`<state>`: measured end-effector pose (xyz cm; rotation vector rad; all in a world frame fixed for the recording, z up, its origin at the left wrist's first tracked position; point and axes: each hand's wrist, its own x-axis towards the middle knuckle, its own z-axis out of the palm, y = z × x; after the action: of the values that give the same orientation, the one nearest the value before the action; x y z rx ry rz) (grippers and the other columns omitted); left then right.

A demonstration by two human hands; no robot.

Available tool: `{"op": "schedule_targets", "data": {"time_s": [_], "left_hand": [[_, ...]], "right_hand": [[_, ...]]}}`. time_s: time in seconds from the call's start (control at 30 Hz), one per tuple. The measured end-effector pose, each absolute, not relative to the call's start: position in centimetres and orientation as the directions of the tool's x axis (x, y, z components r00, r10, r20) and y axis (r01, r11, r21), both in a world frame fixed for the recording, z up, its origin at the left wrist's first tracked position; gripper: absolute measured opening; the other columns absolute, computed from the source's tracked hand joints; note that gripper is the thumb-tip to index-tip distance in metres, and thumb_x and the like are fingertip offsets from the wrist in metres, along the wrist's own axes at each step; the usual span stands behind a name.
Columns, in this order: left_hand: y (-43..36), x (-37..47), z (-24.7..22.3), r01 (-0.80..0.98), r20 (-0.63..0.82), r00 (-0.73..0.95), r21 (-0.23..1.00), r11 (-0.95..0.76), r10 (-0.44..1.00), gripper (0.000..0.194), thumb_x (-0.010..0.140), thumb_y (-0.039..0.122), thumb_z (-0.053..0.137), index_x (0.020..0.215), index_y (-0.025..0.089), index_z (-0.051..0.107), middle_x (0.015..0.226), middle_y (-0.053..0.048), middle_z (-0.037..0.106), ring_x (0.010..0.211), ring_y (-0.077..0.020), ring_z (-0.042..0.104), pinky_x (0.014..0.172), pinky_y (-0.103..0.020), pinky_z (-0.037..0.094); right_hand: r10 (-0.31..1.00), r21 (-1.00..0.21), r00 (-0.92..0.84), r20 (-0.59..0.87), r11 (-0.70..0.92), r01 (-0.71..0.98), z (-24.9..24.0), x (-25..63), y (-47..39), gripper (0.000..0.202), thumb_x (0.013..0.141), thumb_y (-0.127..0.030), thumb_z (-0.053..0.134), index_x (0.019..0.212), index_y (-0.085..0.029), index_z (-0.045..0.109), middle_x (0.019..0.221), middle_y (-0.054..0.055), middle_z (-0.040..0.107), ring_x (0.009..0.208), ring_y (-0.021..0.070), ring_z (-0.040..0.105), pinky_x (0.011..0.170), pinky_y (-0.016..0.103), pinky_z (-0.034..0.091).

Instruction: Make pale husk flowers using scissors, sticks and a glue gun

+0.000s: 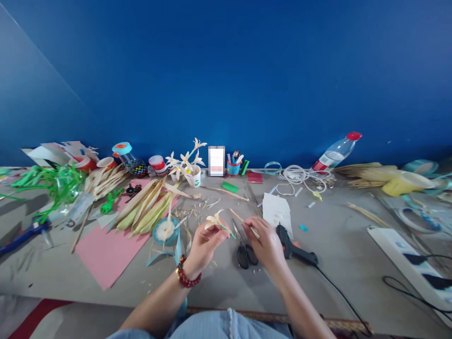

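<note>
Between the thumb and fingers of my left hand (205,244) is a pale corn-husk flower (214,219) with a short green stem pointing right. My right hand (263,240) is closed on a thin straw-coloured strip (236,214), whose tip sticks out to the upper left. Black-handled scissors (243,254) lie on the table between my hands, blades pointing away. A black glue gun (296,249) rests just right of my right hand, beside a white paper sheet (277,209). Similar finished flowers (186,160) stand in a white cup (193,178) farther back.
To the left, corn husks (144,207) lie on pink paper (109,254), near a blue tape roll (165,231) and green pipe cleaners (67,183). A bottle (334,155) leans on the blue wall. At right sits a power strip (406,263); the glue gun's cord (341,289) runs forward.
</note>
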<state>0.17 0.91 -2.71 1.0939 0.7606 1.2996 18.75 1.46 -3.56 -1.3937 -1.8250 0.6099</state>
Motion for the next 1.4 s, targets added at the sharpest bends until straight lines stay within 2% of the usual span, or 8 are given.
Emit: {"op": "schedule_targets", "data": {"time_s": [0.07,0.13,0.37,0.73,0.9,1.07,1.17,1.4], "left_hand": [[1.0,0.2,-2.6,-0.311,0.144,0.145,0.946,-0.093,0.979,0.014,0.082,0.026,0.071,0.075,0.015,0.066,0.079,-0.003,0.064,0.072,-0.0128,0.057,0.069,-0.024,0.048],[1.0,0.1,-2.5,-0.242,0.168,0.137,0.961,-0.131,0.976,0.014,0.083,0.028,0.070,0.077,0.016,0.067,0.078,-0.003,0.065,0.072,-0.0133,0.057,0.069,-0.024,0.048],[0.9,-0.2,-2.8,0.017,0.193,0.101,0.981,-0.195,0.976,0.020,0.084,0.034,0.068,0.078,0.015,0.070,0.076,-0.006,0.067,0.073,-0.0172,0.061,0.067,-0.026,0.049],[0.9,1.1,-3.6,-0.495,0.111,0.183,0.869,-0.006,0.977,0.015,0.077,0.028,0.077,0.081,0.017,0.068,0.084,-0.002,0.066,0.070,-0.0121,0.058,0.068,-0.026,0.050],[0.9,1.1,-3.7,-0.477,0.101,0.186,0.879,0.000,0.977,0.014,0.078,0.026,0.077,0.079,0.017,0.066,0.079,-0.001,0.064,0.070,-0.0120,0.057,0.068,-0.025,0.049],[0.9,1.0,-3.2,-0.312,0.146,0.154,0.945,-0.092,0.977,0.013,0.082,0.028,0.072,0.078,0.016,0.066,0.079,-0.003,0.062,0.076,-0.0148,0.057,0.074,-0.027,0.047],[0.8,0.8,-3.0,-0.175,0.192,0.136,0.970,-0.167,0.972,0.017,0.086,0.031,0.067,0.077,0.016,0.067,0.080,-0.004,0.062,0.079,-0.0169,0.056,0.076,-0.028,0.046],[0.6,0.4,-2.1,-0.034,0.214,0.157,0.977,-0.211,0.964,0.020,0.091,0.033,0.059,0.083,0.017,0.068,0.080,-0.006,0.062,0.076,-0.0178,0.056,0.071,-0.029,0.047]], "right_hand": [[0.973,-0.930,-0.185,0.135,0.189,0.316,-2.2,17.9,0.4,0.033,0.098,-0.039,0.043,0.078,-0.020,0.061,0.072,0.004,0.062,0.070,0.0188,0.058,0.064,0.028,0.046],[0.975,-0.996,-0.223,0.019,0.038,0.082,-1.4,17.0,-0.6,0.036,0.097,-0.044,0.047,0.077,-0.019,0.062,0.067,0.001,0.058,0.063,0.0155,0.055,0.058,0.025,0.043],[0.963,-0.913,-0.216,-0.161,-0.229,-0.337,-1.5,15.7,-1.4,0.030,0.081,-0.047,0.071,0.076,-0.018,0.062,0.072,0.001,0.062,0.055,0.0108,0.052,0.048,0.022,0.047],[0.999,-0.958,-0.050,0.016,0.001,-0.287,-2.4,14.6,-1.8,0.025,0.086,-0.043,0.066,0.080,-0.019,0.063,0.070,0.000,0.058,0.051,0.0105,0.051,0.045,0.022,0.046],[0.986,-0.983,-0.002,0.166,0.166,0.073,-2.9,14.7,-2.1,0.019,0.093,-0.034,0.055,0.082,-0.020,0.062,0.065,-0.001,0.055,0.052,0.0132,0.052,0.048,0.024,0.043],[0.921,-0.866,0.015,0.390,0.361,0.347,-2.8,14.7,-2.2,0.017,0.091,-0.024,0.053,0.075,-0.022,0.059,0.069,0.002,0.059,0.061,0.0166,0.053,0.060,0.027,0.044],[0.933,-0.890,0.009,0.360,0.340,0.303,-2.9,14.6,-2.3,0.017,0.093,-0.027,0.052,0.079,-0.022,0.061,0.071,0.002,0.060,0.062,0.0171,0.054,0.061,0.027,0.044],[0.997,-0.992,0.016,0.069,0.071,-0.104,-3.5,14.1,-2.0,0.023,0.091,-0.041,0.060,0.082,-0.020,0.061,0.061,-0.003,0.054,0.048,0.0114,0.049,0.044,0.022,0.037]]}}
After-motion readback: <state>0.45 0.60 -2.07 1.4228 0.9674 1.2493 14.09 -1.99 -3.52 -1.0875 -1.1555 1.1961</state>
